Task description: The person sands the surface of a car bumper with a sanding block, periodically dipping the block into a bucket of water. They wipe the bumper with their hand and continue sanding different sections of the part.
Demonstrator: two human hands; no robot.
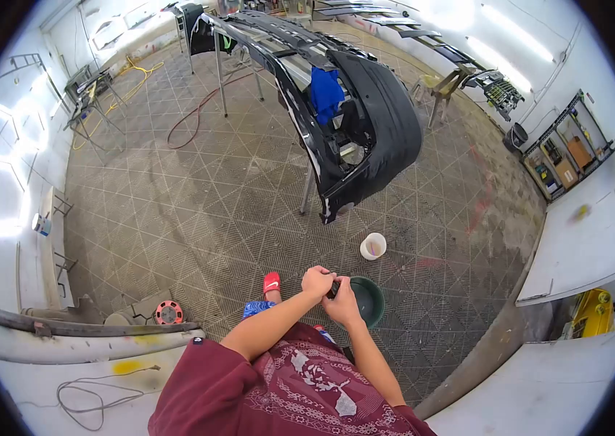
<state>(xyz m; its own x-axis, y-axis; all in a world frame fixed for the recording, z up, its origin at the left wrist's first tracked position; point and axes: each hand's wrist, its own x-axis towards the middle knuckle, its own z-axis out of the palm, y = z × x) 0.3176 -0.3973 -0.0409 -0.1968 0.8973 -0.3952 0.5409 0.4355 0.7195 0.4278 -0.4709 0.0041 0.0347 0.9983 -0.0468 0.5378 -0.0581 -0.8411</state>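
Note:
Both hands are close together in front of my body, partly over a green bucket (pixel 371 304) on the floor. My left hand (pixel 317 282) has its fingers closed on a small dark object (pixel 333 289), too small to name. My right hand (pixel 341 301) holds the same object from the other side, its fingers bent round it. A white bucket (pixel 373 246) stands on the floor just beyond the green one. Ahead, a black car bumper (pixel 387 109) rests on a stand, with a blue cloth (pixel 326 94) on it.
A red reel (pixel 169 312) lies at the lower left near a wall ledge. A red hose (pixel 198 120) and a yellow cord (pixel 129 73) run over the floor. On the right are a wall shelf (pixel 569 149), a black bucket (pixel 516 136) and white panels (pixel 576 247).

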